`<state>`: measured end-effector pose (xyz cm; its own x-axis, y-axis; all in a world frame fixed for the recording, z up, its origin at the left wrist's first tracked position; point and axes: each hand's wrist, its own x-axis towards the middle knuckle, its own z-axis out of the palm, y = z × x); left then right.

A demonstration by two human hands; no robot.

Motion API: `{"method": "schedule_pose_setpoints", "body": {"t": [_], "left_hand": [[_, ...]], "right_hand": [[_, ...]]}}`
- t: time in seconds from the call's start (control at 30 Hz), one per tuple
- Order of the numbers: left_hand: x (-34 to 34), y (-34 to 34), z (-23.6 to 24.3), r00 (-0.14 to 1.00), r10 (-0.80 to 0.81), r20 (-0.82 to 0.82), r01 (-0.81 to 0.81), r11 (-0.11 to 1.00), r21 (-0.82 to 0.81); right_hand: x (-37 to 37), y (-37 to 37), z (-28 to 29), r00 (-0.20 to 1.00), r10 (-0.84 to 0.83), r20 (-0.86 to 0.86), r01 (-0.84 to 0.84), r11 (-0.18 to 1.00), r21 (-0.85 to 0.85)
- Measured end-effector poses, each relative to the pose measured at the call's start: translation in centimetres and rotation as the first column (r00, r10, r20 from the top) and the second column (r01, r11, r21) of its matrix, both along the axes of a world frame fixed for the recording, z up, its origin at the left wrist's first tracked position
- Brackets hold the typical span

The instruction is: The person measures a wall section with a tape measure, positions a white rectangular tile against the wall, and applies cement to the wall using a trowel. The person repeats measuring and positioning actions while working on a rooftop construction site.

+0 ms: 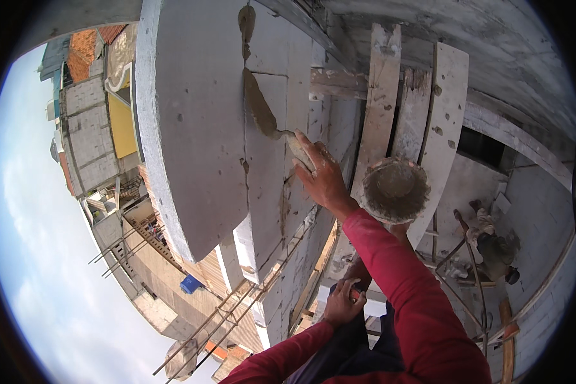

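Note:
My right hand [324, 174] is closed round the handle of a trowel [259, 105]. Its mortar-coated blade lies against a vertical joint in the pale block wall [201, 128]. Wet mortar [246, 25] sits on the same joint farther up. Lower down, near my legs, my left hand [345, 304] is curled, with a small reddish thing showing between its fingers that I cannot make out. Beside my right forearm a round, mortar-crusted bowl [395, 189] with grey mortar inside rests on the planks. A patch of skin below the bowl is mostly covered by my forearm.
Rough, splattered wooden planks [448, 102] run beside the wall. At lower right, a person [493, 249] is on a level below, near thin poles. Bamboo poles [221, 313] stick out past the wall's outer edge, with rooftops and a blue container [190, 284] far below.

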<state>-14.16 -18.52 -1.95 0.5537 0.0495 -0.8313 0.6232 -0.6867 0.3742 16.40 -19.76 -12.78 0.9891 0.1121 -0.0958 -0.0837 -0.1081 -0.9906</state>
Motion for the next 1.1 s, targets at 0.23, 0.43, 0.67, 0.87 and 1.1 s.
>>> {"method": "schedule_pose_setpoints", "body": {"t": [0.23,0.43,0.67,0.87,1.1], "left_hand": [[-0.5,-0.1,-0.1,1.000,0.013,0.006,-0.013,1.000,0.001],[-0.5,-0.2,0.4,1.000,0.013,0.023,-0.014,1.000,0.015],[-1.2,-0.1,0.3,0.998,0.011,0.057,-0.012,1.000,0.017],[-1.8,0.0,0.1,0.999,0.037,0.017,-0.038,0.999,0.036],[-1.3,-0.1,0.6,0.998,0.064,-0.026,-0.064,0.998,0.005]], "right_hand": [[11.5,-5.0,1.5,0.972,0.002,-0.234,0.010,0.998,0.054],[12.6,-5.0,0.9,0.966,0.062,-0.251,-0.045,0.996,0.074],[12.8,-1.4,-2.7,0.968,-0.077,-0.238,0.128,0.970,0.207],[8.8,0.2,-1.4,0.932,0.043,-0.361,0.067,0.956,0.286],[6.4,2.7,2.3,0.984,-0.147,-0.098,0.148,0.989,0.004]]}}
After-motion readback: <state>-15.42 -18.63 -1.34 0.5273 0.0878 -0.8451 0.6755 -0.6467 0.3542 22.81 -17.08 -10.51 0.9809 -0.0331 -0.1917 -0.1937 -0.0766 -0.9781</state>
